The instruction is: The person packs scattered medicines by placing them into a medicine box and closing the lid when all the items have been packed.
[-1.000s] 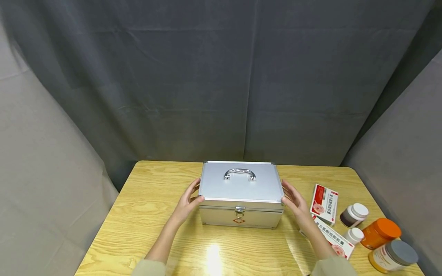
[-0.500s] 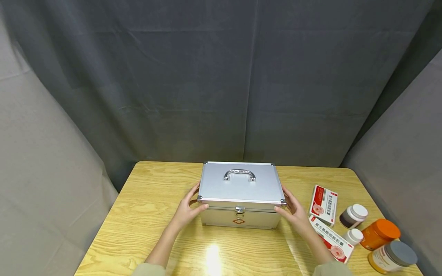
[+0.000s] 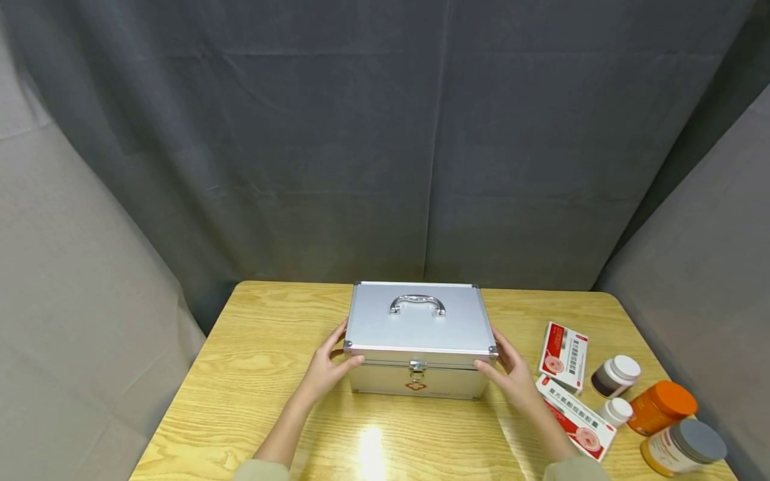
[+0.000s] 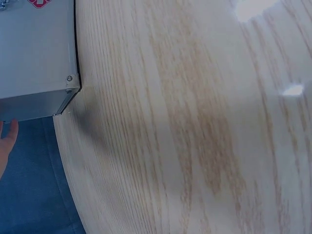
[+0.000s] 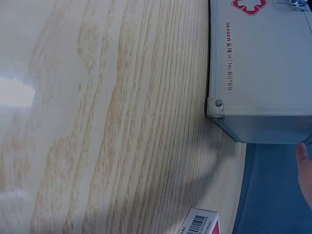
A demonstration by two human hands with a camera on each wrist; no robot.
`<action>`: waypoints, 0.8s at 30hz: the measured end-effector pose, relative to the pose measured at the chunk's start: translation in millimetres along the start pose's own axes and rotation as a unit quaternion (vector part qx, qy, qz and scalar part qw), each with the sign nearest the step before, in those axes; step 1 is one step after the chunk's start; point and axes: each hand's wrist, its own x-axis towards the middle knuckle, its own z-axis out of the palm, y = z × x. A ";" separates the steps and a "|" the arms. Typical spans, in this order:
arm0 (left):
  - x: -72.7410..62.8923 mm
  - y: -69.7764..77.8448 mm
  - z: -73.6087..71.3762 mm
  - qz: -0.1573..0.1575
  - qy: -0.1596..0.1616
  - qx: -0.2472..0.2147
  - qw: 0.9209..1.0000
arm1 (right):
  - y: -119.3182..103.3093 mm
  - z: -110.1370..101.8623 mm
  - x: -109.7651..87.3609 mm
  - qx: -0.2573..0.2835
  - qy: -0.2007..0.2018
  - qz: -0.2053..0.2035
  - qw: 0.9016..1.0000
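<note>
A silver first-aid case (image 3: 419,317) stands closed on the table, its carry handle (image 3: 418,304) on the lid. On its front are a metal latch (image 3: 417,369) and a red cross mark. My left hand (image 3: 325,366) grips the case's left front corner, thumb across the front and fingers along the side. At the right front corner my right hand (image 3: 514,377) holds on the same way. In the wrist views only part of each hand shows, a left finger (image 4: 9,134) and a right finger (image 5: 303,161), by the side walls of the case.
Right of the case lie two red-and-white medicine boxes (image 3: 564,356) (image 3: 577,417). Beside them stand a dark bottle with a white cap (image 3: 616,375), a small white-capped bottle (image 3: 616,412), an orange jar (image 3: 663,407) and a grey-lidded jar (image 3: 684,446). Dark curtain (image 3: 337,167) hangs behind the wooden table (image 3: 259,334).
Both thumbs have come down from the lid's edge onto the front of the case, and the hands have closed in on its corners. The case stays in place.
</note>
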 end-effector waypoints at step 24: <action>0.8 5.5 4.8 0.006 0.048 -0.020 0.999 | -12.9 1.0 -0.7 -0.043 0.035 0.033 0.998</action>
